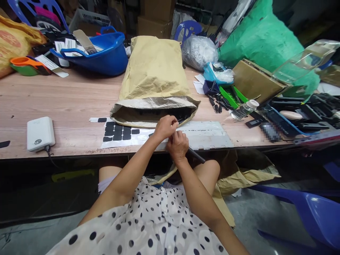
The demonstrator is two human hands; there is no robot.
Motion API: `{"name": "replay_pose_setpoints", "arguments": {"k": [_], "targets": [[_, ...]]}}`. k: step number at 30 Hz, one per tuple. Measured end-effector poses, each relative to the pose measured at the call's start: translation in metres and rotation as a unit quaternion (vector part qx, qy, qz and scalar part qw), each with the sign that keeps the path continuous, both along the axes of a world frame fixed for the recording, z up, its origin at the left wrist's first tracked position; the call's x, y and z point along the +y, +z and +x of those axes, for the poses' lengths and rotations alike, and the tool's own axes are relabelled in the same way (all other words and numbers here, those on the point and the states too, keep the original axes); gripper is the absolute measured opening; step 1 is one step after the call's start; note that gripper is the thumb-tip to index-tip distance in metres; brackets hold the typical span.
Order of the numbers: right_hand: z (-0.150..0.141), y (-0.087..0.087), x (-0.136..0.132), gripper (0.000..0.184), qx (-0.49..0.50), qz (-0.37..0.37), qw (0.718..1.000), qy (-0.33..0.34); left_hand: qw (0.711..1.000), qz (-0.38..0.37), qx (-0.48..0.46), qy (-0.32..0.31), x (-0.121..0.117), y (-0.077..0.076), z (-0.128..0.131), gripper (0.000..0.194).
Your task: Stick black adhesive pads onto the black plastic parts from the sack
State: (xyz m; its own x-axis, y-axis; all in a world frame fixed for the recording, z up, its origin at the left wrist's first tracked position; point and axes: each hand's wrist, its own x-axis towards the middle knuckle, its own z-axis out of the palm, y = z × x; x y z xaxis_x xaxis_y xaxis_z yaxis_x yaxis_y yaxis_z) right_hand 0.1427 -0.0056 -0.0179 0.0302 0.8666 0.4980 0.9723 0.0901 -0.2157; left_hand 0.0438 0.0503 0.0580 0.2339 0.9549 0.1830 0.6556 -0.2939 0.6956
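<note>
My right hand (178,145) is closed around a slim black bar-shaped piece (196,155), whose end sticks out to the lower right over the table edge. Just above it, my left hand (165,126) has its fingertips pinched together; what they hold, if anything, is too small to make out. Both hands are over a flat grey plate (209,132) at the front of the table. Left of them lies a white sheet (114,144) with several black rounded-square stickers (118,131). A yellow paper sack (156,71) lies behind, its mouth facing me, with dark items inside.
A white power bank (40,134) with a cable sits at left, a blue basin (106,53) behind it. To the right are a green tray (236,96), a clear bottle (244,109) and a blue-rimmed tray (281,122) of black parts. A blue chair (313,212) stands at lower right.
</note>
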Motion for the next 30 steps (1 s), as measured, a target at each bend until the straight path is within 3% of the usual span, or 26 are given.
{"name": "replay_pose_setpoints", "arguments": {"k": [2,5,17,20,24,30], "targets": [[-0.001,0.001,0.000,0.014,-0.003,0.003,1.000,-0.002,0.998,-0.012,0.054,0.003,0.026,-0.002,0.019,0.024],[-0.003,0.002,0.000,0.014,-0.009,0.001,1.000,-0.007,0.990,-0.064,0.124,-0.031,0.046,-0.003,0.038,0.026],[-0.002,0.000,0.000,0.015,-0.030,-0.005,0.999,-0.019,0.968,-0.123,0.220,-0.013,0.039,0.011,0.056,0.027],[-0.002,0.001,0.000,0.014,-0.022,-0.008,1.000,-0.010,0.974,-0.099,0.202,0.014,0.037,0.012,0.043,0.024],[-0.002,0.002,-0.001,0.015,-0.004,-0.010,1.000,0.004,0.990,-0.047,0.118,0.064,0.025,0.006,-0.002,0.020],[-0.001,0.002,0.000,0.016,0.012,-0.009,1.000,0.006,0.995,0.016,0.027,0.098,-0.014,-0.029,-0.065,0.014]]}}
